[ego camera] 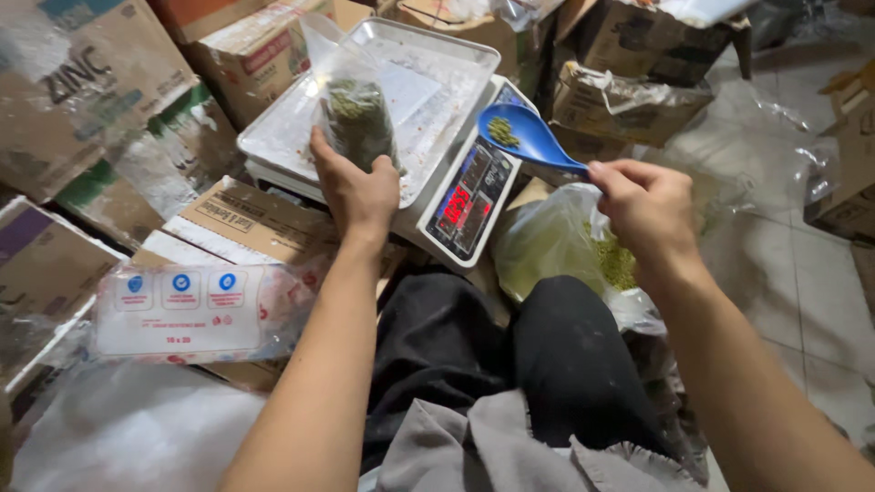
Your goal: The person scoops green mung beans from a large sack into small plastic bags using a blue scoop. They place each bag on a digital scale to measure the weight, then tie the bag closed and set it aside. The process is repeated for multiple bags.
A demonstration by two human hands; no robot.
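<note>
Item: small clear bag (354, 114), part filled with green grains, standing upright on the metal tray (437, 55) of a digital scale (474, 196). The left hand (357, 187) grips its lower half from the near side, fingers closed around it, top of the bag open and slack.

Item: blue plastic spoon (524, 135), held by the handle in the right hand (649, 208), fingers pinched shut on it. The bowl carries a little heap of the same green grains and hangs level above the scale's near corner, just beside the bag, not yet over its mouth.

Item: large clear sack (556, 241) of green grains, open, resting on the floor against the person's right knee, below the spoon.

Item: red-lit display on the scale's sloping front, partly visible between the hands.

Surroundings: cardboard cartons (87, 87) stacked at left and rear; a flat pack of clear bags (196, 310) lying near the left forearm; tiled floor (775, 273) at right.

Handling note, as a judgement: the spoon is best kept level until over the bag mouth, then tipped slowly. The left hand should hold the mouth open without pressing down, since weight on the tray would falsify the reading. Spilled grains on the tray would count too.
</note>
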